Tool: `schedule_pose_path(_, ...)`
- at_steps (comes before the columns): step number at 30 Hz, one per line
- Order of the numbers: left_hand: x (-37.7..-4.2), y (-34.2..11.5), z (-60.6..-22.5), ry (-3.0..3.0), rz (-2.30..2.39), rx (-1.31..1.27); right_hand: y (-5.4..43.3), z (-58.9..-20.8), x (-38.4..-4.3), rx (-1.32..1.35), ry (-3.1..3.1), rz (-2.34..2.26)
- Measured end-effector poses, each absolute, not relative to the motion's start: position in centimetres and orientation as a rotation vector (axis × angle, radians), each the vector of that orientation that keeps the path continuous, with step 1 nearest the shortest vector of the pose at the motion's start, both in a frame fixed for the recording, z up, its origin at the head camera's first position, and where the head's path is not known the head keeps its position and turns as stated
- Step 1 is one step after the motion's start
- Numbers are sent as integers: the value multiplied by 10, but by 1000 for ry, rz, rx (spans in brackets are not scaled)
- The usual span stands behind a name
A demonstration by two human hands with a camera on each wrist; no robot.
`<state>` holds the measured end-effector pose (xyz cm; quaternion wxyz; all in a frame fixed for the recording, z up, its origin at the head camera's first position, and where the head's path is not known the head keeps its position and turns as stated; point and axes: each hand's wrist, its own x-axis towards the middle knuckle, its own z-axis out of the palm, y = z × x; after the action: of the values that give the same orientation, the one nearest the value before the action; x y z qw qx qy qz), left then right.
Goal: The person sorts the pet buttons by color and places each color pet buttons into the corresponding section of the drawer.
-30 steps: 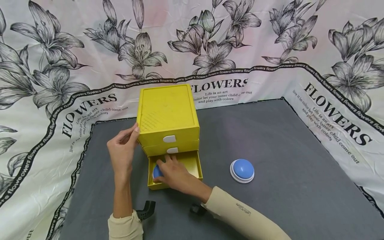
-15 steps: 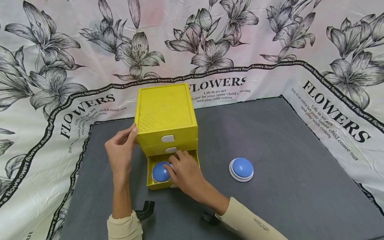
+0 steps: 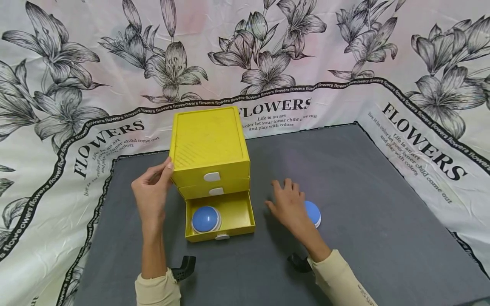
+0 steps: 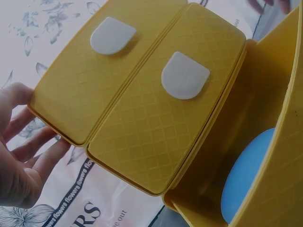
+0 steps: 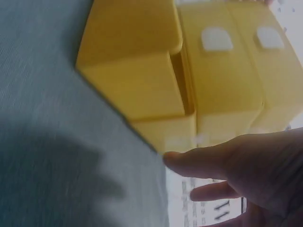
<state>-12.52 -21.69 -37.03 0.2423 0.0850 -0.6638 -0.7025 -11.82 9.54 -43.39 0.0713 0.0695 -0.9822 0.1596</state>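
A yellow drawer cabinet stands on the dark cloth. Its bottom drawer is pulled out, with a blue dome push button on a white base in its left part. My left hand grips the cabinet's upper left front corner; in the left wrist view its fingers meet the side edge. My right hand hovers right of the drawer with fingers spread and nothing held. It partly covers a second blue push button on the cloth.
Above the pulled-out drawer sit two closed drawers with white tabs. A flower-printed sheet hangs behind and at both sides. Dark wrist mounts stick out near both wrists.
My right hand has let go of the push button in the drawer and moved right over the cloth, beside the second button. My left hand stays at the cabinet corner.
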Motion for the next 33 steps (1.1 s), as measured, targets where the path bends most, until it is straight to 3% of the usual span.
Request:
schedule_pose_path(16, -124, -217, -369, -1844, -1893, 261, 154, -424, -105, 48, -3325, 610)
schedule_pose_path(33, -124, -217, -369, -1855, -1893, 273, 161, -421, -101, 33, -3339, 651)
